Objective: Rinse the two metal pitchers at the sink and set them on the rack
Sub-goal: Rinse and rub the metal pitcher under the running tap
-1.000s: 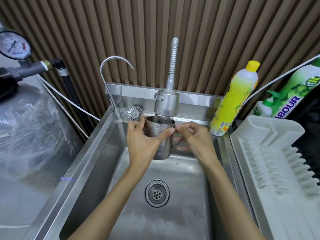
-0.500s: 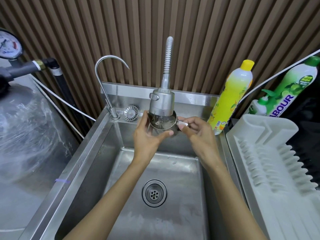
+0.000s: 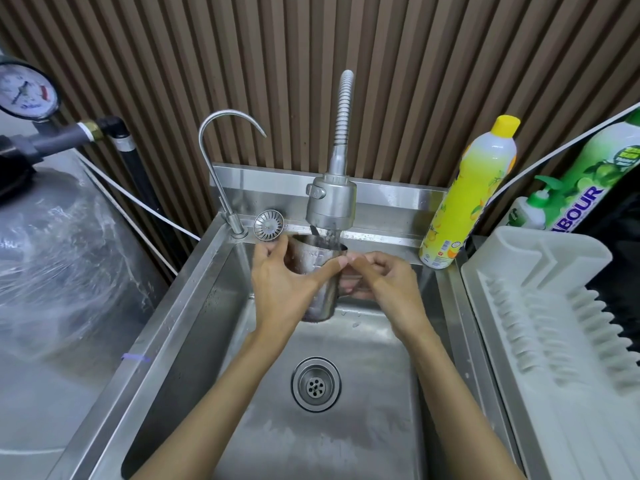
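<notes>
A metal pitcher [image 3: 320, 282] is held upright over the sink [image 3: 363, 427], directly under the spray head of the flexible faucet [image 3: 331, 199]. Water runs from the head into its mouth. My left hand [image 3: 287, 282] grips the pitcher's body, thumb across the front near the rim. My right hand [image 3: 384, 282] is curled at the pitcher's right side, where the handle sits, mostly hidden behind the fingers. Only one pitcher is in view. The white dish rack [image 3: 561, 341] stands to the right of the sink, with nothing on it.
A thin gooseneck tap [image 3: 221, 161] and a loose strainer [image 3: 268, 224] sit at the sink's back left. The drain [image 3: 316, 384] lies mid-basin. A yellow detergent bottle [image 3: 467, 195] and a green soap bottle [image 3: 530, 209] stand back right. A wrapped tank with gauge [image 3: 26, 90] fills the left.
Half a second ago the pitcher was tipped with its mouth toward me, close under the spray head. Now it is upright and a little lower, and water runs into it.
</notes>
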Motion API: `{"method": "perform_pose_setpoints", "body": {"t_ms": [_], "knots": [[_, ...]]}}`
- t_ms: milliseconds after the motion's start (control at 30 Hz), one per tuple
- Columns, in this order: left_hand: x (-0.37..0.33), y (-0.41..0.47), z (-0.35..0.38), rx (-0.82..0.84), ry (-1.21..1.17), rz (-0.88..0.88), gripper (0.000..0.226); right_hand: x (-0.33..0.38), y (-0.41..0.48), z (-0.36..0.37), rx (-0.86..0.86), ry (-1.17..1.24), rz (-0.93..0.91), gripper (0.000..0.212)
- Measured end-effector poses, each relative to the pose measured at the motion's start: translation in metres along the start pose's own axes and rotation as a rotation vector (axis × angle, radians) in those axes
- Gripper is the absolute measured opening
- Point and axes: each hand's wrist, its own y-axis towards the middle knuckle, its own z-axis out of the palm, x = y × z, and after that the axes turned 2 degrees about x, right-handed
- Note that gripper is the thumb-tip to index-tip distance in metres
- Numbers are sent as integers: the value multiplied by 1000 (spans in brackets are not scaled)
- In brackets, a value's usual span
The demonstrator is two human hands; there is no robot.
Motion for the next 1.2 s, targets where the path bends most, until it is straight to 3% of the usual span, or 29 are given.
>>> {"method": "perform_pose_setpoints", "body": {"t_ms": [167, 267, 367, 467, 600, 767, 900, 1000, 1200], "knots": [[13, -4, 9, 231, -262, -224, 38, 22, -1, -7, -140, -621, -144, 30], [17, -4, 17, 372, -522, -292, 51, 32, -9, -7, -157, -811, -208, 21], [12, 2, 22, 400, -649, -274, 53, 28, -8, -14, -155, -731, -227, 11], [4, 10, 25, 310, -681, -194, 58, 16, 1, -20, -113, -541, -208, 5], [-2, 14, 21, 133, -587, -45, 77, 8, 8, -17, 12, -134, -162, 11], [-14, 3, 9, -55, -254, 166, 79, -15, 11, -2, 107, 326, -9, 13], [-14, -2, 0, -90, -82, 144, 83, -16, 5, 2, 63, 226, 11, 13], [-11, -1, -3, -16, 30, 52, 71, -4, 0, -2, 1, 80, 36, 19], [3, -5, 2, 257, -271, -236, 46, 25, -3, -13, -121, -470, -42, 30]]}}
